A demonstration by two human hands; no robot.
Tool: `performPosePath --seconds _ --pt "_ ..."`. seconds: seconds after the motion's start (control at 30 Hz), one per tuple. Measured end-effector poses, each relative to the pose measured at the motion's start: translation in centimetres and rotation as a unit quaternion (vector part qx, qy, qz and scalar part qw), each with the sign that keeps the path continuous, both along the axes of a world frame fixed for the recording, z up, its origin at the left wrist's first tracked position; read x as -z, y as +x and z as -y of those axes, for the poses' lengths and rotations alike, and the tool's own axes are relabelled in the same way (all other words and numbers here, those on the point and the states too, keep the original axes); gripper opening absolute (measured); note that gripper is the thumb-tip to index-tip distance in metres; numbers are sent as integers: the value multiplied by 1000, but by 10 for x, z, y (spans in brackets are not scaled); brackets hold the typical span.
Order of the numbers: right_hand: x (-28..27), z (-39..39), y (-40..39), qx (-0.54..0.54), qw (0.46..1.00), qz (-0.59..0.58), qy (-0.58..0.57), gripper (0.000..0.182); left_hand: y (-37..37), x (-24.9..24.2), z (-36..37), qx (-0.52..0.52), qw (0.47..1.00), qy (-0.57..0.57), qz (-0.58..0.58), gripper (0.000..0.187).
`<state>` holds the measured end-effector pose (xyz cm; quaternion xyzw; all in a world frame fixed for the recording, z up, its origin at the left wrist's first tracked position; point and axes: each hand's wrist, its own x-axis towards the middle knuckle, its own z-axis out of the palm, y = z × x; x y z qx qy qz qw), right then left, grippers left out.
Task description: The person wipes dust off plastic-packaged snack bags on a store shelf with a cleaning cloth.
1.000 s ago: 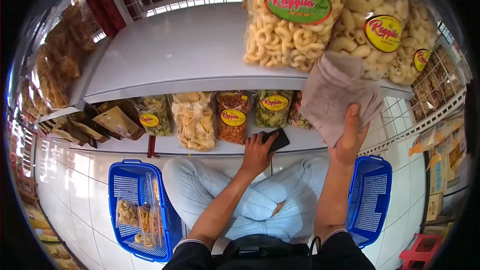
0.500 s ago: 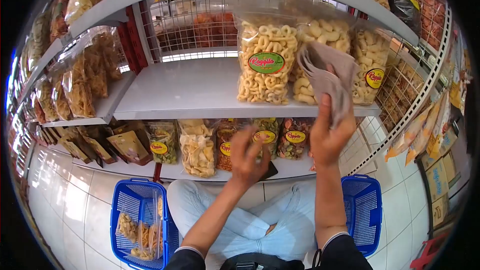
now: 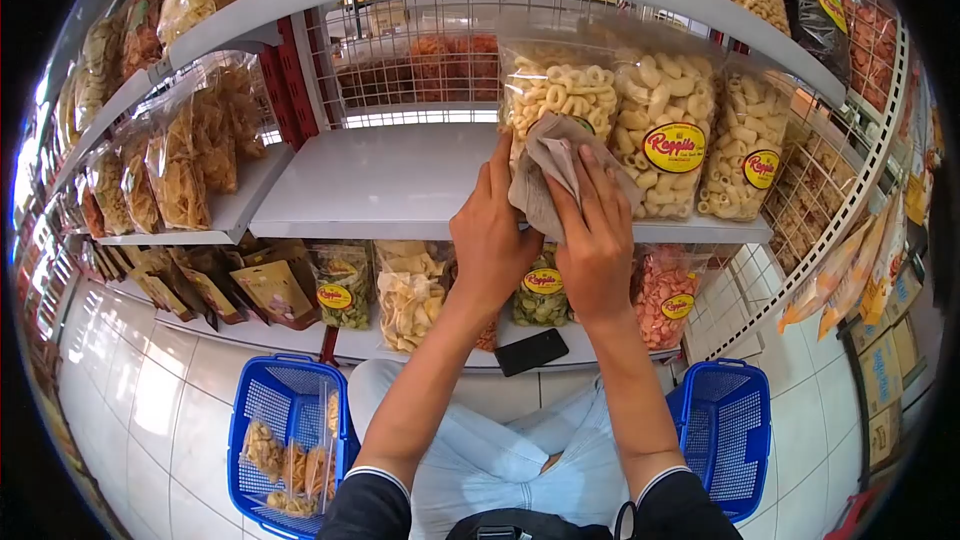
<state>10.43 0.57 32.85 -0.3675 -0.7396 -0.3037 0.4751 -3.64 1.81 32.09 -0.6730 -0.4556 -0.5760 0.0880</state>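
My right hand (image 3: 592,240) is closed on a folded grey-beige cloth (image 3: 550,165) and presses it against the front of a clear bag of ring-shaped snacks (image 3: 565,80). The cloth covers most of that bag's label. At the bag's left edge is my left hand (image 3: 493,240), its fingers around the lower left side of the bag. The bag stands upright on the middle shelf (image 3: 370,175). To its right stand a bag of curved snacks (image 3: 655,90) with a yellow label and another bag of pale snacks (image 3: 742,140).
Below are bagged snacks (image 3: 343,285) and a black phone (image 3: 532,351) on the lower shelf. A blue basket (image 3: 240,440) holding snack bags is at the left; another blue basket (image 3: 764,440) is at the right. A wire grid (image 3: 740,315) borders the shelves.
My right hand has moved left and down with the cloth, from beside the curved-snack bags onto the ring-snack bag. My left hand has risen to that bag's side. The view has shifted slightly.
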Motion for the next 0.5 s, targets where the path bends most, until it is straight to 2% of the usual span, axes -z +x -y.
performPosePath --seconds 0.33,0.5 --pt "21 20 4 -12 999 -12 -37 47 0 2 5 -4 1000 2 -17 98" --pt "29 29 12 -34 997 -8 -63 49 -9 0 13 33 998 -26 -38 108"
